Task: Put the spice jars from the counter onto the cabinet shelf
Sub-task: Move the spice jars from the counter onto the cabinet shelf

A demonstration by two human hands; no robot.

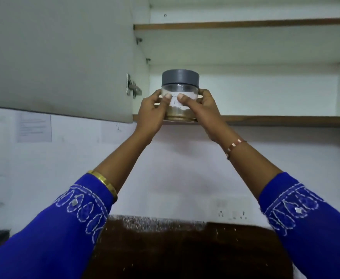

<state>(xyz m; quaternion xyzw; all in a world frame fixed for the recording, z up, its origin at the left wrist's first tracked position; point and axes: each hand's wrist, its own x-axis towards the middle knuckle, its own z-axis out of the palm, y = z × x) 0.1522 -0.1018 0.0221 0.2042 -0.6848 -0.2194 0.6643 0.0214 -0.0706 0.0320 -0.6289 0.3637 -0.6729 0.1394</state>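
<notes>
A clear spice jar with a grey lid, a white handwritten label and brown powder at its bottom stands upright at the front left edge of the lower cabinet shelf. My left hand grips the jar's left side, thumb on the label. My right hand grips its right side, thumb also on the label. Whether the jar's base rests fully on the shelf I cannot tell.
The open cabinet door hangs to the left with its hinge close to my left hand. A second shelf lies above. Below are a dark speckled counter and a wall socket panel.
</notes>
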